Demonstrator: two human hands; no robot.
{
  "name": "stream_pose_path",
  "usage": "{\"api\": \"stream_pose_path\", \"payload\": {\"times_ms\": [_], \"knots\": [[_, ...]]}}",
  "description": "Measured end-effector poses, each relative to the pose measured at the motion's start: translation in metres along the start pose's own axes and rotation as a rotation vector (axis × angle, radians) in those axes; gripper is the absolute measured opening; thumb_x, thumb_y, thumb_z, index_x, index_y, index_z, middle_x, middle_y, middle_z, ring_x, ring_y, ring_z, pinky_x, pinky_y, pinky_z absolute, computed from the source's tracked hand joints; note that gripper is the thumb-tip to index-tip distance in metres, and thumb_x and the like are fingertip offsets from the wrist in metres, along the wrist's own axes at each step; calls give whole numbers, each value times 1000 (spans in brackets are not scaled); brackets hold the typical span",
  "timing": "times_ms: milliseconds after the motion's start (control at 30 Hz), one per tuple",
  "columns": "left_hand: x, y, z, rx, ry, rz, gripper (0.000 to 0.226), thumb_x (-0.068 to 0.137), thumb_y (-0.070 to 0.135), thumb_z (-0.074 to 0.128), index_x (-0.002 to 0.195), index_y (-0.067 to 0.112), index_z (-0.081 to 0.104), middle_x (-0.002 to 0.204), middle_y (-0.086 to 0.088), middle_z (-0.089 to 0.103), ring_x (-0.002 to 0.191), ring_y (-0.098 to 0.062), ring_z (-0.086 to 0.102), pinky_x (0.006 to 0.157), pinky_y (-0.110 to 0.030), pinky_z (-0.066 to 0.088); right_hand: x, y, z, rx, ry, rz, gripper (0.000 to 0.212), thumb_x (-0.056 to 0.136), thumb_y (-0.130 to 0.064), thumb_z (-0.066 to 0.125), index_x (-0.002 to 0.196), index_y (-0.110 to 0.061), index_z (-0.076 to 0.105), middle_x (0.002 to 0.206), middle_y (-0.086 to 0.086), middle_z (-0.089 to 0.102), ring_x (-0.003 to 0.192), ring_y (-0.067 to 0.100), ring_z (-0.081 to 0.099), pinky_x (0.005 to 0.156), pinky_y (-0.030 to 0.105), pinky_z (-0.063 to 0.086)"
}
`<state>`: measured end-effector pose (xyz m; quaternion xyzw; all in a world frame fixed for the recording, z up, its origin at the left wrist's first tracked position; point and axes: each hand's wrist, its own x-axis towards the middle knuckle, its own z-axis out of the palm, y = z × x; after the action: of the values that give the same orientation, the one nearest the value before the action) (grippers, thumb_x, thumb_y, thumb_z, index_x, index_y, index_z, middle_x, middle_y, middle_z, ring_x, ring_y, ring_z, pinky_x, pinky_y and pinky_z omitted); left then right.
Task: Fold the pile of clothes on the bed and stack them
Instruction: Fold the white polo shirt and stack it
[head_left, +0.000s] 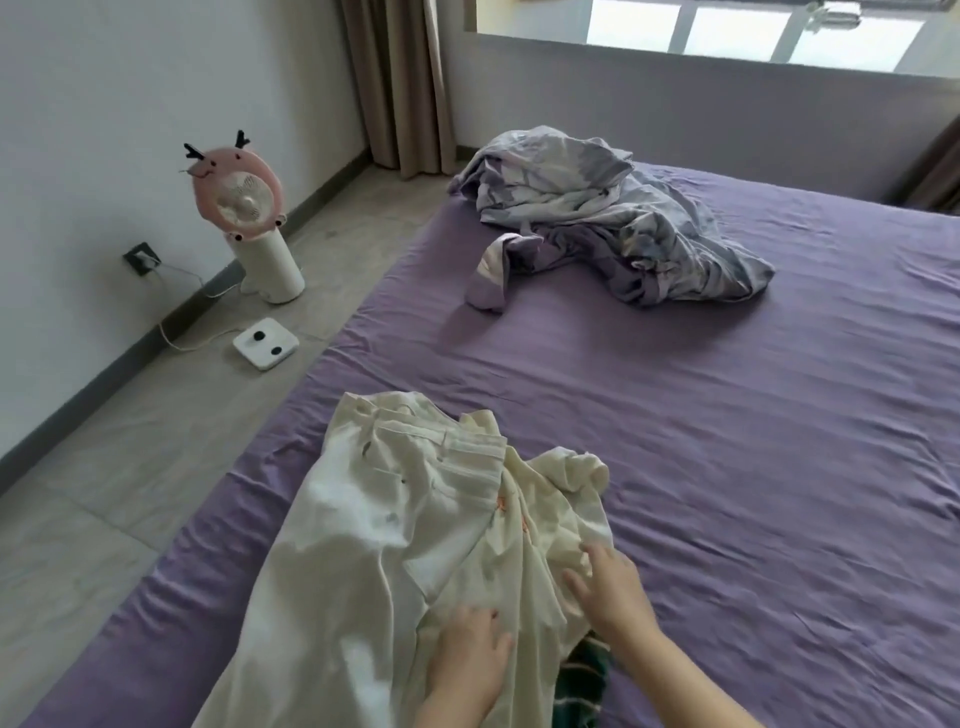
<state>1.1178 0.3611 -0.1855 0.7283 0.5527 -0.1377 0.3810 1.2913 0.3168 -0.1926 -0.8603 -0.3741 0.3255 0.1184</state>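
Head view, downward over bed.

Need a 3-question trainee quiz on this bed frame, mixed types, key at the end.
1. True or false: both hands rest on the cream garment.
2. Multiple choice: where does the crumpled grey-and-purple bedding lie? A) on the floor B) at the far end of the purple bed sheet C) under the left hand D) on the windowsill
3. Fill in: the dark piece of cloth peeking out below the right hand is green with ____.

Key
1. True; fingers look spread and flat, not gripping.
2. B
3. Stripes: the striped cloth shows from under the cream garment.
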Motion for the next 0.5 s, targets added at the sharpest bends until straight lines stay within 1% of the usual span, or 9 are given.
{"api": "stream_pose_path", "payload": {"times_ms": [67,100,133,167,233,300,367,433,500], "knots": [[16,4,15,19,-2,7,51,93,42,51,141,27,37,143,3,35,132,-17,33,108,-25,30,23,6,7,-67,-19,0,63,93,-46,53,146,-21,29,151,-5,33,145,21,17,113,36,26],[21,5,21,26,0,4,54,91,44,53,141,30,35,144,4,33,132,-17,32,108,-25,30,32,8,10,-104,-47,8,67,93,-48,53,147,-21,26,153,-5,31,146,22,13,113,38,25],[24,5,25,28,-1,0,56,90,45,54,141,32,35,145,6,31,133,-18,31,108,-25,29,39,8,13,-135,-60,22,66,91,-49,54,146,-22,28,150,-4,35,145,23,16,113,40,26],[27,5,26,17,-1,-3,56,89,47,54,140,33,36,146,7,31,133,-18,30,107,-24,28,43,8,15,-156,-54,30,59,90,-48,56,139,-23,35,143,-2,44,140,24,27,111,41,30],[30,4,25,-64,1,6,51,90,46,54,138,32,42,143,7,38,131,-15,35,107,-21,29,45,5,15,-149,-25,-8,31,89,-41,57,114,-25,53,117,-2,60,118,21,49,101,39,40],[32,7,15,-235,13,1,44,92,40,55,133,27,49,135,5,50,123,-10,46,103,-20,35,39,-3,12,94,-27,-38,12,92,-27,55,93,-19,63,96,-1,64,93,18,56,87,36,47],[31,21,-5,-503,19,-47,34,94,36,55,125,21,58,124,3,61,111,-11,56,95,-22,43,23,-22,3,522,-52,-16,18,95,-14,53,81,-12,64,79,4,63,74,17,56,72,33,46],[29,43,-31,-870,-23,-115,27,96,36,53,108,15,66,107,-3,69,99,-19,65,80,-27,52,-2,-43,-13,802,-109,-24,20,95,-8,53,84,-10,69,76,6,69,70,16,62,66,28,49],[23,65,-59,-1129,-31,-182,28,95,34,56,97,10,69,91,-7,70,81,-22,66,66,-28,52,-33,-58,-29,913,-229,-118,22,94,-4,53,89,-11,72,78,-1,74,73,7,67,67,19,50]]}}
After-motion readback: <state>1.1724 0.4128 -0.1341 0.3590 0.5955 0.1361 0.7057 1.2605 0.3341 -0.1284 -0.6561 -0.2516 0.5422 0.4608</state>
